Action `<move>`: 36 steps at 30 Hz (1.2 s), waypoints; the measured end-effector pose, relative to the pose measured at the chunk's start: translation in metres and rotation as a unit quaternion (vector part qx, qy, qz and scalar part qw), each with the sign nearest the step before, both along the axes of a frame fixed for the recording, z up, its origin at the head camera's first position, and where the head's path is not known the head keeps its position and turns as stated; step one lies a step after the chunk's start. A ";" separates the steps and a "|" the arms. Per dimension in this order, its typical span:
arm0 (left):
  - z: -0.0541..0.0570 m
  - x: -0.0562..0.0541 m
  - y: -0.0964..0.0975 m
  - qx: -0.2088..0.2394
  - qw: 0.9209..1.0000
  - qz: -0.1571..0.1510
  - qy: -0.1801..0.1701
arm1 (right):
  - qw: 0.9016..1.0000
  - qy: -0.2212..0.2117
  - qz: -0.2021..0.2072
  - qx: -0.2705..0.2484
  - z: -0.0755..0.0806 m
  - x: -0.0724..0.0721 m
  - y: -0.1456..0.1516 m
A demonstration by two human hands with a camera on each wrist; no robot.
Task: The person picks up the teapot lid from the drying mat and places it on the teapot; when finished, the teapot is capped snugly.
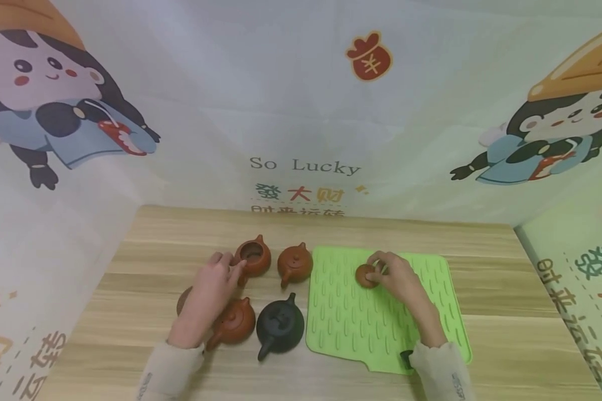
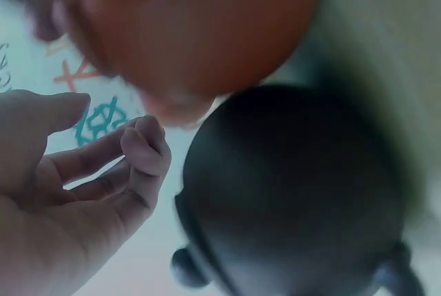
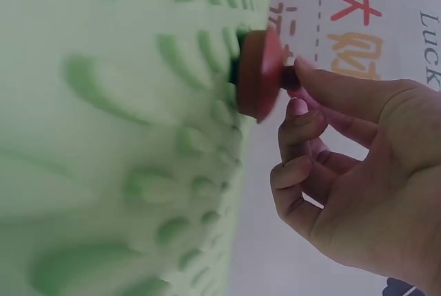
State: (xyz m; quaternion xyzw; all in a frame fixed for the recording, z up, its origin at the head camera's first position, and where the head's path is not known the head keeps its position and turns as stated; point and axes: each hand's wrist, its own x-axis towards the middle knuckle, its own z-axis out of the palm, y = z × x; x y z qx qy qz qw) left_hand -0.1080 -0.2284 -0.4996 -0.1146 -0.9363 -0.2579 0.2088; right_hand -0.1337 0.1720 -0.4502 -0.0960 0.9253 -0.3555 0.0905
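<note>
On the green mat (image 1: 331, 312), my right hand (image 1: 393, 275) pinches the knob of a reddish-brown teapot lid (image 1: 365, 276) between thumb and fingertips. The right wrist view has the lid (image 3: 258, 76) edge-on, its underside right at the ribbed mat. Beside a lidless clay teapot (image 1: 261, 262), my left hand (image 1: 210, 295) hovers with its thumb near the rim. In the left wrist view the thumb and loosely bent fingers of the left hand (image 2: 83, 179) stand apart with nothing between them. A dark opening shows in the lidless teapot's top.
Right of the lidless pot stands a lidded clay teapot (image 1: 295, 264). Nearer are another clay teapot (image 1: 236, 323) and a black teapot (image 1: 280, 328). A brown round thing (image 1: 183, 301) is partly hidden behind the left hand. A printed cloth (image 1: 301, 111) hangs behind the wooden table (image 1: 506, 323).
</note>
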 end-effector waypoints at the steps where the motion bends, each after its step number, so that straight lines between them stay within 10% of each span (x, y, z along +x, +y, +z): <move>1: -0.009 -0.002 -0.001 -0.003 1.000 -0.003 0.000 | 1.000 0.000 0.002 -0.003 -0.002 0.001 0.000; 5: -0.020 0.000 0.002 -0.032 0.999 -0.005 -0.022 | 1.000 0.006 0.008 -0.014 -0.007 0.003 -0.002; 14: 0.028 0.018 0.024 -0.048 0.988 0.016 -0.149 | 0.999 0.017 0.011 -0.028 -0.009 0.004 -0.002; 36: 0.028 0.017 0.026 -0.043 0.992 0.017 -0.121 | 0.997 0.046 0.028 -0.056 0.000 -0.002 -0.025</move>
